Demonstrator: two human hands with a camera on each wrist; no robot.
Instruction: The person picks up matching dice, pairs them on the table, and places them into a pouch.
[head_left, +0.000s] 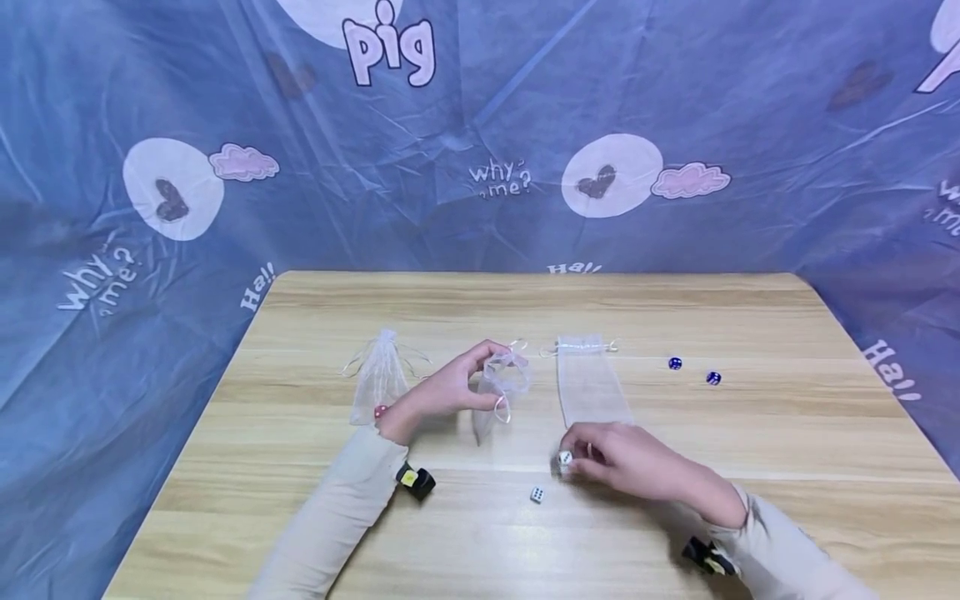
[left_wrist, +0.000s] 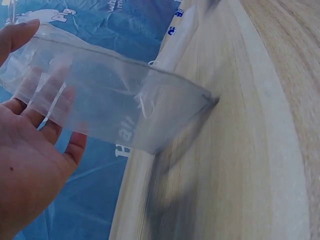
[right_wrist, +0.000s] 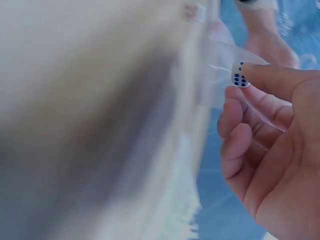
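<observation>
My left hand [head_left: 448, 387] grips a sheer white organza drawstring bag [head_left: 507, 375] near its mouth, with the ribbon loops hanging at the sides. In the left wrist view the bag [left_wrist: 117, 85] looks empty, its fingers showing through the fabric, and its bottom end is close over the table. My right hand [head_left: 626, 460] pinches a white die [head_left: 566, 457] between thumb and fingertips; the right wrist view shows blue pips on this die [right_wrist: 238, 80]. A second white die [head_left: 537, 494] lies on the table just left of the right hand.
Behind the right hand a flat organza bag [head_left: 592, 383] lies on the wooden table [head_left: 480, 558]. Farther right are two blue dice [head_left: 675, 363]. At the left another organza bag [head_left: 378, 375] lies with a red die [head_left: 380, 411] showing beside the left wrist.
</observation>
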